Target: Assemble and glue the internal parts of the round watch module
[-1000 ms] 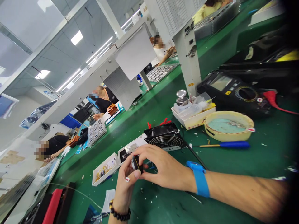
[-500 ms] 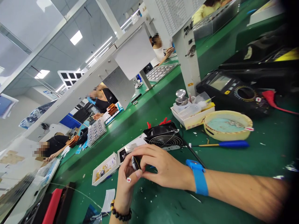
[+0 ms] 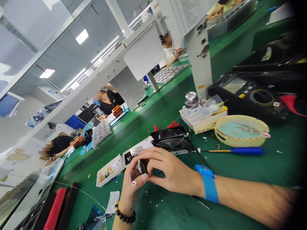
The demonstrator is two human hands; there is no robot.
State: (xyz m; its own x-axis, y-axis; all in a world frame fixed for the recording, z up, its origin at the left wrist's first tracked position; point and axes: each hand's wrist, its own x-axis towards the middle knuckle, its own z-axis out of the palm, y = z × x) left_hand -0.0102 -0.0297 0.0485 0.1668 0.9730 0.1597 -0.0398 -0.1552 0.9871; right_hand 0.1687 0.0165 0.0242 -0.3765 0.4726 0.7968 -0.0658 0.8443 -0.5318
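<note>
Between my two hands is a small round black-and-silver part (image 3: 143, 166), perhaps a watch case, held edge-on above the bench. My left hand (image 3: 132, 182), with a black beaded bracelet at the wrist, curls around it, thumb against its lower side. My right hand (image 3: 168, 171) wears a blue wrist strap (image 3: 209, 185); its thumb and fingers close on the part from the right. Fingers hide much of its face. Just behind the hands lie a white box of small yellow rings (image 3: 108, 172) and a second white box (image 3: 130, 155).
A black fan (image 3: 171, 140) stands behind my right hand. Farther right are a blue-handled screwdriver (image 3: 247, 151), a round yellowish dish (image 3: 242, 131), a white parts tray (image 3: 203, 119) and a black multimeter (image 3: 247, 92). A red-and-black case (image 3: 56, 204) lies lower left. Co-workers sit across the green bench.
The whole view has shifted slightly, so the scene sits a little farther right. Both hands keep hold of the round part, with almost no change in their grip.
</note>
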